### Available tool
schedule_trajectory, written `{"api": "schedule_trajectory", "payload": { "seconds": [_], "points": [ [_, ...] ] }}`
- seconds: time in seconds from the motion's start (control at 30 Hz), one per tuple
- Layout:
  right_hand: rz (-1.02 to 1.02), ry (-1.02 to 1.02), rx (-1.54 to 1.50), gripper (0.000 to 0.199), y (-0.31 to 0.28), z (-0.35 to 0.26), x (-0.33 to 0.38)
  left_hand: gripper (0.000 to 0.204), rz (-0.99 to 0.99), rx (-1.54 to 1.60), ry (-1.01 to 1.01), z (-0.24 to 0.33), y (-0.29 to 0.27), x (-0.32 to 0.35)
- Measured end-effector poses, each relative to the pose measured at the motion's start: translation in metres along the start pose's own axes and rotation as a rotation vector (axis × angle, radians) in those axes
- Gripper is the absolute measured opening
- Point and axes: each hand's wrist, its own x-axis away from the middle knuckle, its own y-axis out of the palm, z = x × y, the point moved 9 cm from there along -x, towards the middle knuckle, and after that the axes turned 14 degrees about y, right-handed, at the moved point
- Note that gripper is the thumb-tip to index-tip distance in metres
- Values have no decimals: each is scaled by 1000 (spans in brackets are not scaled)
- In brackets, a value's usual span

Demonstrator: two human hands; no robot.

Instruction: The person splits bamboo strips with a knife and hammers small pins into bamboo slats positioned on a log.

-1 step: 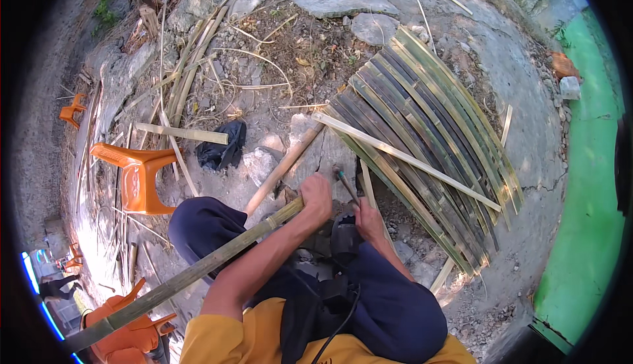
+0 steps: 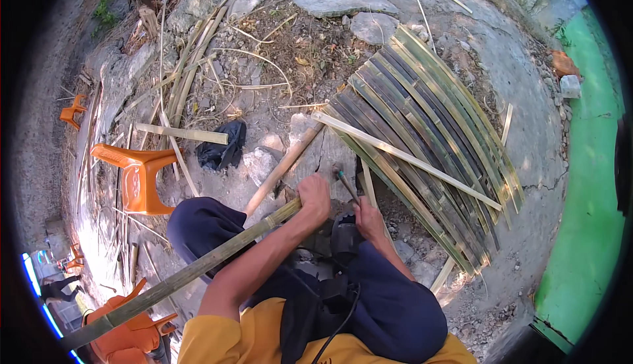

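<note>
A mistimed swing of the hammer [image 2: 349, 188], its head just beside the left hand [image 2: 315, 194], could catch the knuckles; the bamboo pole [image 2: 204, 264], slanting across the left knee [image 2: 198, 225] toward the lower left, might roll or tip under its own length if that grip slackened. The left forearm [image 2: 267, 255] reaches forward, its fingers closed around the pole's near end; the right hand [image 2: 370, 221], set a little lower, wraps its fingers around the tilted hammer's handle.
</note>
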Motion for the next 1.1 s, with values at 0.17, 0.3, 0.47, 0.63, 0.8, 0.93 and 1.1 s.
{"api": "schedule_trajectory", "payload": {
  "seconds": [0.17,0.3,0.47,0.63,0.8,0.93,1.1],
  "points": [
    [-10,-5,12,21,6,15,-3,29,8,11,80,-20,-51,38],
    [-43,51,-45,19,19,12,-5,44,211,-147,282,-17,-122,94],
    [-41,75,-4,21,15,19,-5,38,278,314,643,6,-168,150],
    [-96,79,-53,22,19,12,-6,43,-436,1295,350,-10,-79,189],
    [-116,47,-131,23,19,9,-8,70,382,1578,-221,-73,-30,170],
    [-136,82,-137,24,10,14,-10,48,1201,1414,109,-91,-128,164],
    [-97,55,-126,23,2,5,-6,49,1010,1579,421,-75,-145,142]
  ]
}}
